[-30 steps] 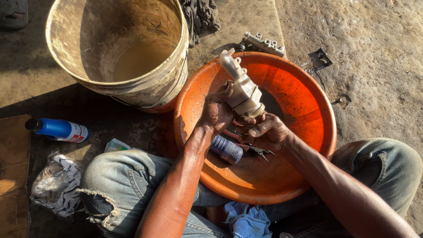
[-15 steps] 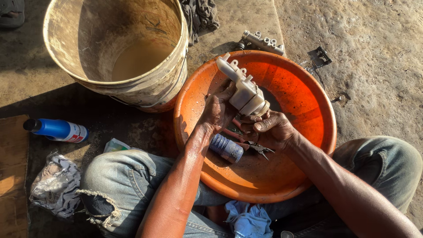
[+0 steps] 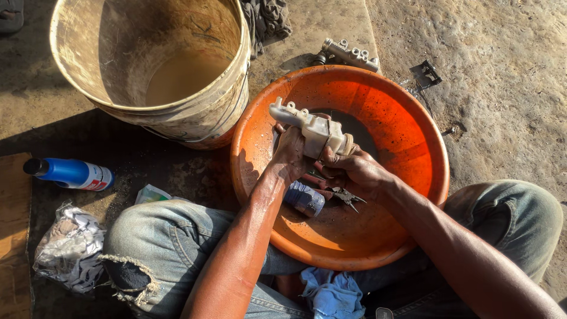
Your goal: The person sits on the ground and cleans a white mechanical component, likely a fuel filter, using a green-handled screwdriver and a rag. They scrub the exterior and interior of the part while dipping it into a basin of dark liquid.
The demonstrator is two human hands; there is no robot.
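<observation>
I hold a whitish metal-and-plastic cylinder part (image 3: 310, 127) over an orange basin (image 3: 413, 136). My left hand (image 3: 290, 155) grips it from below on its left side. On its right end my right hand (image 3: 353, 171) closes around it. The part lies tilted, its long end pointing up-left. Below my hands, inside the basin, lie a small blue can (image 3: 304, 198) and dark pliers (image 3: 344, 195).
A dirty cream bucket (image 3: 153, 65) with murky liquid stands to the upper left, touching the basin. A blue spray can (image 3: 71, 173) and crumpled rag (image 3: 68, 248) lie left. Another metal part (image 3: 348, 54) and a small bracket (image 3: 425, 74) lie beyond the basin. A blue cloth (image 3: 331, 293) sits between my knees.
The part has turned from nearly upright to lying more sideways, its long end swinging left. Both hands have kept their grip on it.
</observation>
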